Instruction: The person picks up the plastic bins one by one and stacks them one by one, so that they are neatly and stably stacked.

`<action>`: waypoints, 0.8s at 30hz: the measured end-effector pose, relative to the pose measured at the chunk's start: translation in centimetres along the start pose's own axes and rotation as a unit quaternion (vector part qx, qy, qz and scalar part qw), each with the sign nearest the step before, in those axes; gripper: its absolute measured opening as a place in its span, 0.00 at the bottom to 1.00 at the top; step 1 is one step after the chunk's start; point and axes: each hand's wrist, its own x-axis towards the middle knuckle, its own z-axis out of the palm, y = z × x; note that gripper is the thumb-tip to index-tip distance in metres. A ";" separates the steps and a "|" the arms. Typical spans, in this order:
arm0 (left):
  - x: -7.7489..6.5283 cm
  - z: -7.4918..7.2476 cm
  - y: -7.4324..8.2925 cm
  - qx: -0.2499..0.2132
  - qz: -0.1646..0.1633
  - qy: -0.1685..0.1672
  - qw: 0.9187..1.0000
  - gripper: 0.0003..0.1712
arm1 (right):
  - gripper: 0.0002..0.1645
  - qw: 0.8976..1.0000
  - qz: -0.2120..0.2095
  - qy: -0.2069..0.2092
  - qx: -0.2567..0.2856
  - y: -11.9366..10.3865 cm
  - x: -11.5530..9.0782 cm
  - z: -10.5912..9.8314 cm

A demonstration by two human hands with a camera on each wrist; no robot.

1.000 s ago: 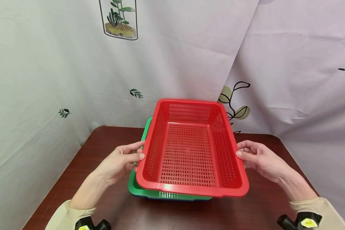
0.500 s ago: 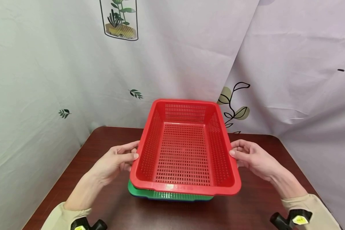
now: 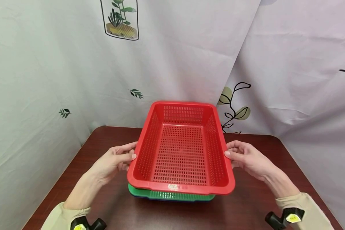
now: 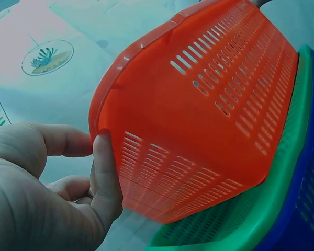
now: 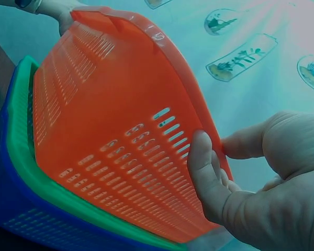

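A red perforated plastic basket (image 3: pixel 181 153) is held by its two side rims. My left hand (image 3: pixel 110 164) pinches the left rim, thumb on top and fingers beneath. On the opposite side my right hand (image 3: pixel 251 161) grips the right rim the same way. Below it is a green basket (image 3: pixel 172 195), its front rim showing in the head view. A blue basket (image 4: pixel 303 204) surrounds the green one, as both wrist views show. The red basket's bottom sits partly inside the green basket's opening (image 5: pixel 57 198), with its rim well above. Inside the red basket nothing is seen.
The stack stands on a dark reddish-brown table (image 3: pixel 115 207) with rounded far corners. Behind and beside the table hangs a pale cloth (image 3: pixel 184 57) printed with plants and jars.
Both hands have carried the red basket leftward, so it now lies over the green one, covering its left side. In the last half second it has also sunk slightly.
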 end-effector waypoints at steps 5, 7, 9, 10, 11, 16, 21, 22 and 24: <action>0.0 -0.4 -0.2 -0.001 -0.003 -0.003 1.000 0.36 | 0.15 1.000 0.003 0.000 -0.001 0.4 0.4 0.0; 0.0 -0.5 -0.2 -0.001 -0.005 -0.005 1.000 0.36 | 0.15 1.000 0.004 -0.001 0.000 0.6 0.5 0.1; 0.0 -0.5 -0.3 0.000 -0.007 -0.006 1.000 0.37 | 0.14 1.000 0.005 -0.002 0.002 0.8 0.6 0.1; 0.0 -0.6 -0.3 0.001 -0.008 -0.006 1.000 0.37 | 0.14 1.000 0.006 -0.001 0.001 0.9 0.7 0.1; 0.0 -0.6 -0.3 0.001 -0.010 -0.006 1.000 0.37 | 0.14 1.000 0.006 0.000 0.001 0.9 0.8 0.2; 0.1 -0.9 -0.5 0.004 -0.020 -0.006 1.000 0.38 | 0.15 1.000 0.008 -0.001 0.006 1.2 1.0 0.4; 0.3 -1.2 -0.8 0.018 -0.034 0.001 0.999 0.38 | 0.14 1.000 0.010 -0.005 0.014 1.8 1.2 0.5; 0.3 -1.2 -0.9 0.022 -0.036 0.002 0.999 0.38 | 0.14 1.000 0.012 -0.004 0.015 1.9 1.2 0.5; 0.3 -1.3 -1.0 0.031 -0.039 0.004 0.999 0.38 | 0.15 1.000 0.016 -0.001 0.014 2.1 1.4 0.5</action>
